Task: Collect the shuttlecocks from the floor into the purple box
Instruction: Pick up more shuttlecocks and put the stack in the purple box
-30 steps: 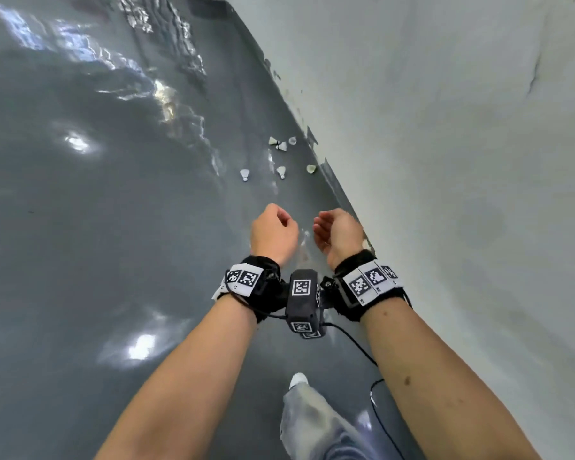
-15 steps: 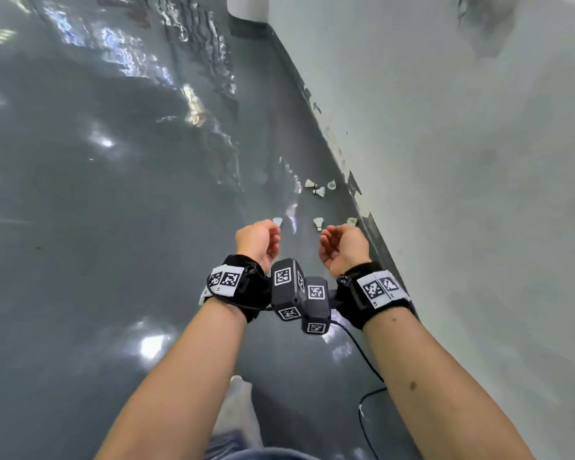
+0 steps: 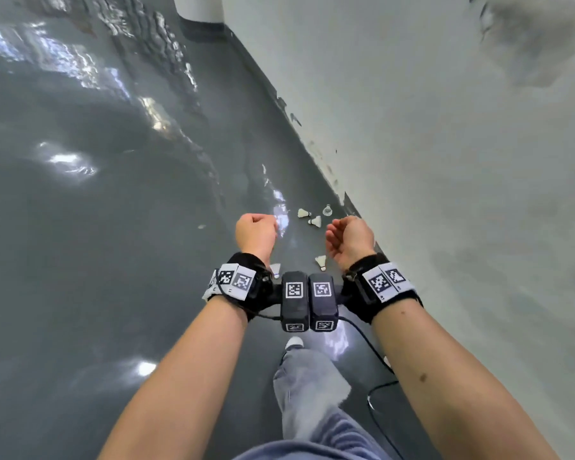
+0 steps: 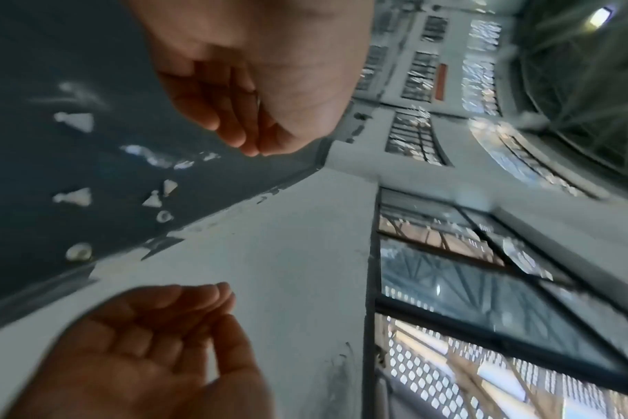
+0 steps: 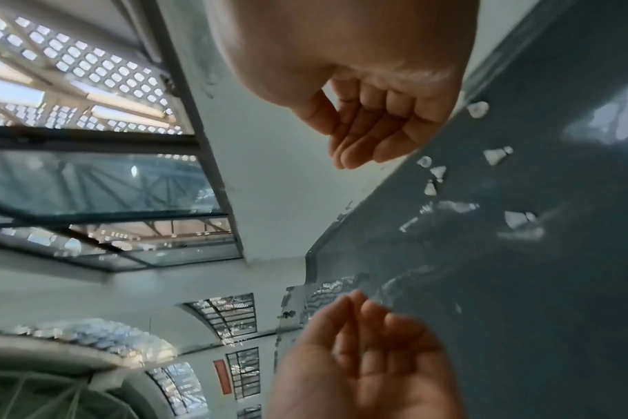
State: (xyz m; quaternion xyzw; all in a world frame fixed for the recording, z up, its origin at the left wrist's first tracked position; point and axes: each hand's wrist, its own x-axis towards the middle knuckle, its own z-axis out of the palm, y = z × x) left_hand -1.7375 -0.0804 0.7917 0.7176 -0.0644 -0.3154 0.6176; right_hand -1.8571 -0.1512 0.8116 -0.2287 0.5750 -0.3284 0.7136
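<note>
Several white shuttlecocks lie on the glossy grey floor (image 3: 113, 227) close to the wall's foot. Three of them sit together ahead of my hands (image 3: 303, 213) (image 3: 315, 221) (image 3: 327, 210). A fourth shuttlecock (image 3: 321, 262) lies between my wrists, and another (image 3: 275, 269) shows beside the left wristband. My left hand (image 3: 261, 224) and right hand (image 3: 341, 232) hover side by side above the floor, fingers loosely curled and holding nothing. The wrist views show the same empty, relaxed fingers (image 4: 226, 119) (image 5: 369, 133). No purple box is in any view.
A pale wall (image 3: 445, 194) runs along the right, with chipped paint at its base. My leg in grey trousers (image 3: 306, 386) steps forward below the wrists. A black cable (image 3: 375, 386) hangs from the wrist cameras. Bare floor stretches to the left.
I have walked forward along the wall. The shuttlecocks have come from far ahead to just in front of and under my hands. Both hands stay empty.
</note>
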